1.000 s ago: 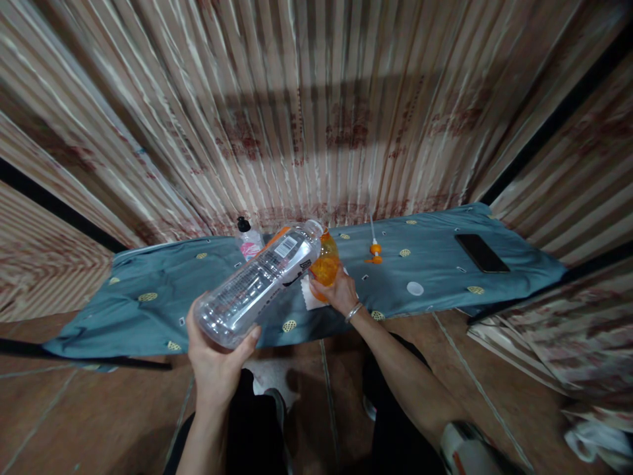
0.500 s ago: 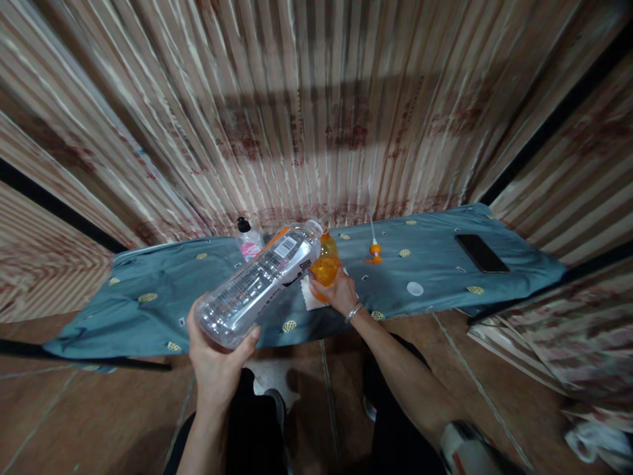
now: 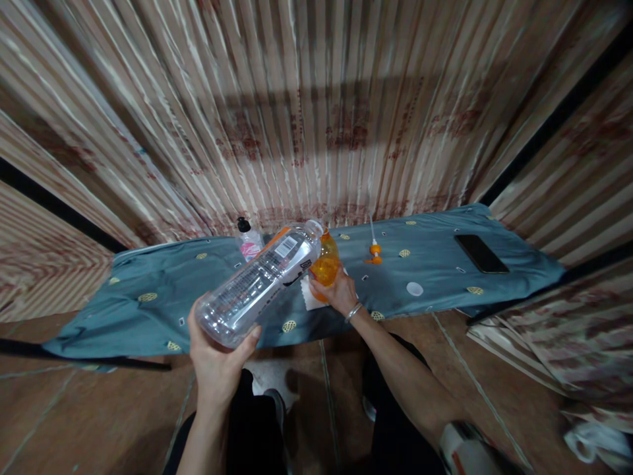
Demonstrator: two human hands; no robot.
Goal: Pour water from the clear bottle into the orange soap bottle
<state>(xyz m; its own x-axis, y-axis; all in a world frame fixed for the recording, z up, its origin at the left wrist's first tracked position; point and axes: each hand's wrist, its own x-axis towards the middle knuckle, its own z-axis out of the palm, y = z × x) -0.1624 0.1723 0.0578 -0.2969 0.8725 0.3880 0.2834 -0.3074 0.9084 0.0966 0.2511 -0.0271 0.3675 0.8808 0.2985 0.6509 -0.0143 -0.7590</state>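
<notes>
Fingers and thumb of the left hand [image 3: 217,363] are spread around the base of a large, clear plastic bottle [image 3: 260,284] with a printed label. It slants, base towards eight o'clock and neck towards two, its mouth right by the top of a translucent orange plastic bottle [image 3: 326,265]; whether the rims touch, I cannot tell. Right hand [image 3: 340,290], with a silver bracelet [image 3: 353,312] at its wrist, wraps the orange bottle's lower part, fingers curled against it.

Taking the orange bottle as the clock's centre, a white scalloped paper piece [image 3: 313,302] lies at seven o'clock, partly beneath it. A clear bottle with a pink label and black top [image 3: 250,249] stands near nine o'clock, partly behind the large bottle. At three o'clock lies an orange pump head with a pale tube [image 3: 376,251]; farther out, a round whitish disc [image 3: 415,289] sits towards four, and a black rectangular phone [image 3: 481,253] at three. All are on the surface [image 3: 113,316], covered in blue-green patterned cloth.
</notes>
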